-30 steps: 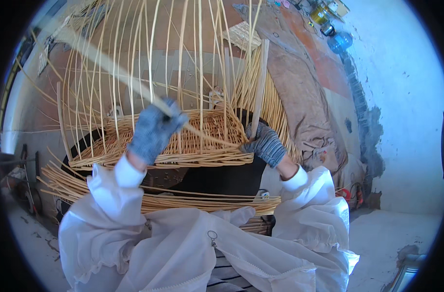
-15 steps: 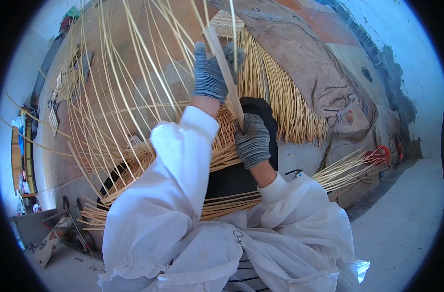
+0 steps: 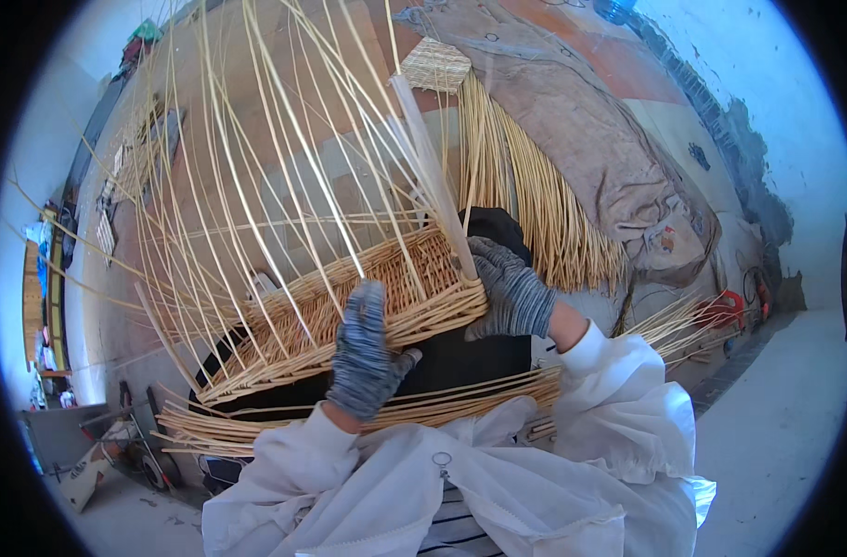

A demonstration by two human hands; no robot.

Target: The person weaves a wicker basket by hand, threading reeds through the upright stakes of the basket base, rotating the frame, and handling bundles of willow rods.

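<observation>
the floor (image 3: 669, 130), patched in reddish, tan and pale grey, carries a rumpled brown cloth (image 3: 572, 139) with a thick fan of pale rods (image 3: 544, 213) lying just beside it. a small wheeled thing (image 3: 154, 464) stands on the floor at the left. above the floor, a dark black support (image 3: 460, 367) bears the wicker basket (image 3: 423, 320), its base resting across it.
</observation>
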